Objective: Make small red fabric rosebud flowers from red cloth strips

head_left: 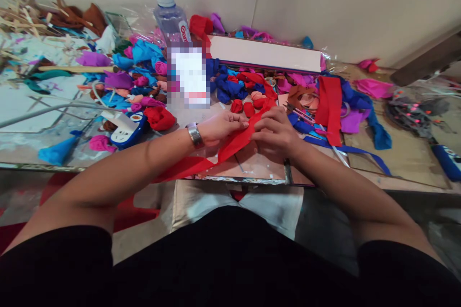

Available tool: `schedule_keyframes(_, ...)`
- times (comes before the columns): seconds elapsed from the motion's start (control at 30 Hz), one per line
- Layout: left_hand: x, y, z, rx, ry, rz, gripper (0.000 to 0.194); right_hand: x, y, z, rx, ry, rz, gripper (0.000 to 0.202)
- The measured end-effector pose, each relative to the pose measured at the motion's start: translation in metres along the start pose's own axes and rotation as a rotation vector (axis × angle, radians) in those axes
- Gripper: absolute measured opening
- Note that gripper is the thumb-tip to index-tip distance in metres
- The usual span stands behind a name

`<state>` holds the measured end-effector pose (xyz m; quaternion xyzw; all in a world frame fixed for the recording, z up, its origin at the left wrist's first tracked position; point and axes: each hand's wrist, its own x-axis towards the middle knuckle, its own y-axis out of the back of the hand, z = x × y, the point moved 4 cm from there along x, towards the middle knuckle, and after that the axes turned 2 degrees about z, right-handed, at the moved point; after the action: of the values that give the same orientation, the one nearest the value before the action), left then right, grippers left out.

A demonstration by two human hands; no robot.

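A long red strip [233, 145], crepe paper or thin cloth, runs between my hands and trails left over the table's front edge. My left hand [221, 127] pinches its left side between thumb and fingers. On the other side my right hand [275, 132] is closed on the strip with bent fingers. Just beyond them lie small red rolled bundles [248, 109] and a heap of dark blue pieces [230, 87]. A pair of scissors [300, 112] lies right of my right hand, partly covered by scraps. A folded red strip [329, 105] rests farther right.
A clear bottle [172, 21] stands at the back beside a blurred, bright rectangle [190, 76]. A long pale box [264, 53] lies near the wall. To the left are a blue-and-white power strip [127, 129] with cables and several coloured scraps. A dark bar [427, 57] juts in at right.
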<state>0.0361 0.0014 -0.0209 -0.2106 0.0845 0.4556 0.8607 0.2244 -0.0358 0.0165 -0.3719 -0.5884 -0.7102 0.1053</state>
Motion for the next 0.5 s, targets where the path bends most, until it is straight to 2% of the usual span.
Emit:
schedule_keyframes(0.07, 0.001, 0.001, -0.002, -0.004, -0.011, 0.008, 0.021, 0.003, 0.001, -0.005, 0.042, 0.058, 0.002, 0.002)
schedule_keyframes(0.17, 0.005, 0.007, -0.002, 0.037, -0.077, 0.062, 0.027, 0.005, -0.002, -0.008, 0.085, 0.08, -0.086, 0.004)
schedule_keyframes(0.23, 0.008, 0.013, 0.0, 0.17, -0.139, 0.083, 0.03, 0.004, -0.004, -0.008, 0.118, 0.091, -0.145, 0.007)
schedule_keyframes(0.3, 0.009, 0.015, 0.004, 0.368, -0.205, 0.056, 0.033, 0.003, -0.003, -0.006, 0.138, 0.079, -0.114, 0.008)
schedule_keyframes(0.4, 0.005, 0.01, 0.009, 0.582, -0.301, -0.044, 0.036, 0.001, 0.002, 0.005, 0.103, -0.053, 0.033, 0.017)
schedule_keyframes(0.43, 0.003, 0.007, 0.01, 0.617, -0.32, -0.08, 0.036, 0.0, 0.003, 0.009, 0.084, -0.114, 0.05, 0.022)
schedule_keyframes(0.5, -0.001, 0.001, 0.01, 0.665, -0.322, -0.138, 0.035, -0.001, 0.0, 0.015, 0.079, -0.193, 0.005, 0.029)
